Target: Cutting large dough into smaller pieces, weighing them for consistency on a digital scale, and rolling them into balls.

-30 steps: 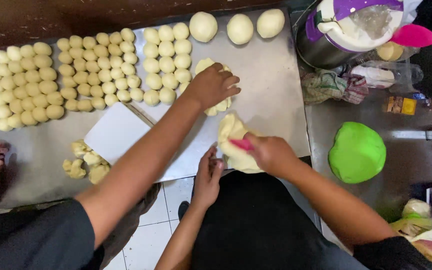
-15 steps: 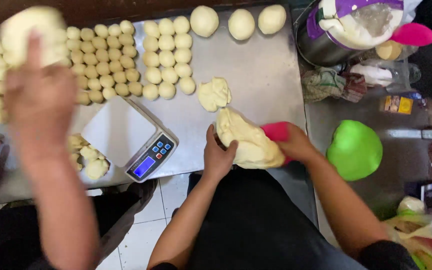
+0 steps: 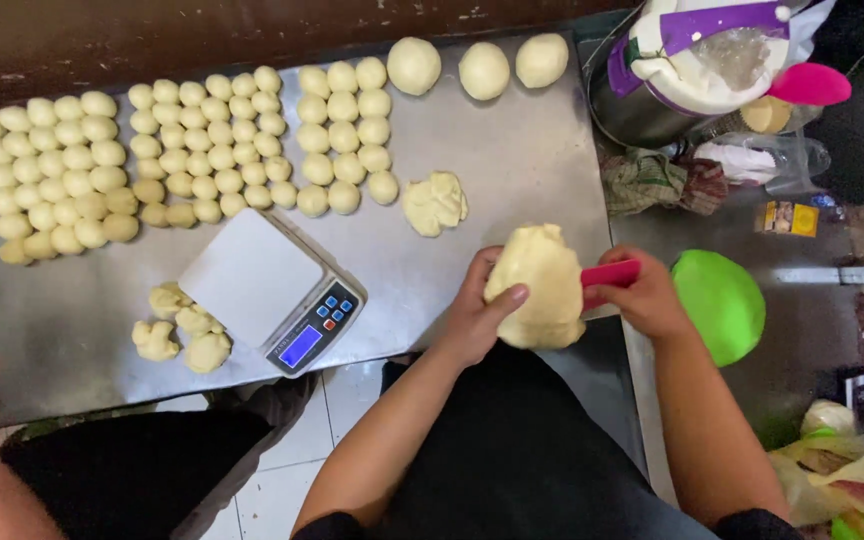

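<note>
Two hands work one dough lump [image 3: 537,285]: left hand [image 3: 477,315] cups its nine-o'clock side, fingers curled on it. Right hand [image 3: 647,300] pinches a red scraper [image 3: 609,273] at three o'clock, blade probably touching. Soft, heavy, likely tacky; best supported from underneath.

Steel table [image 3: 512,150], dull and floury. Far left and centre: small dough balls [image 3: 102,170] in tight rows. Far right: three big balls [image 3: 482,68]. Near left: white scale [image 3: 270,290], beside it loose dough bits [image 3: 180,325]. Centre: ragged dough scrap [image 3: 434,202]. Near right edge: large lump [image 3: 540,285].
</note>
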